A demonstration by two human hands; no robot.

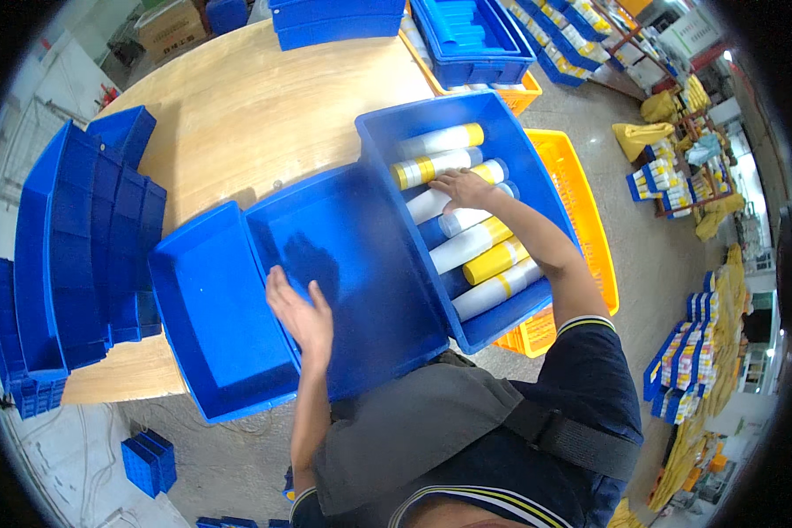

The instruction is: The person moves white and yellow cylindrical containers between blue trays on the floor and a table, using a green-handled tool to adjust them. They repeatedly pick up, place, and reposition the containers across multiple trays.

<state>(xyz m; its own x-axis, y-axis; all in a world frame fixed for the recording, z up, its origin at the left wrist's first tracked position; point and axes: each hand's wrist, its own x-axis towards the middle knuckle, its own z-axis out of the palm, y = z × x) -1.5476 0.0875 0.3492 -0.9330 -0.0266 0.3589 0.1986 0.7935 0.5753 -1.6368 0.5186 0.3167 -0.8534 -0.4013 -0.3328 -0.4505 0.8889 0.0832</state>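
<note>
A person is standing at a round wooden table. The left hand is lying open and flat on the rim of an empty blue bin, gripping nothing. Right of that bin, the right hand is resting with fingers spread on white-and-yellow tubes filling a second blue bin; none have been moved across yet. Left of the empty bin, stacked blue bins are waiting; beyond, a warehouse floor is holding more crates.

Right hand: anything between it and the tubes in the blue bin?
Nothing visible. The right hand already rests on a white tube among the tubes lying in the open-topped blue bin. The left hand lies on the empty bin beside it, clear of the tubes.
</note>
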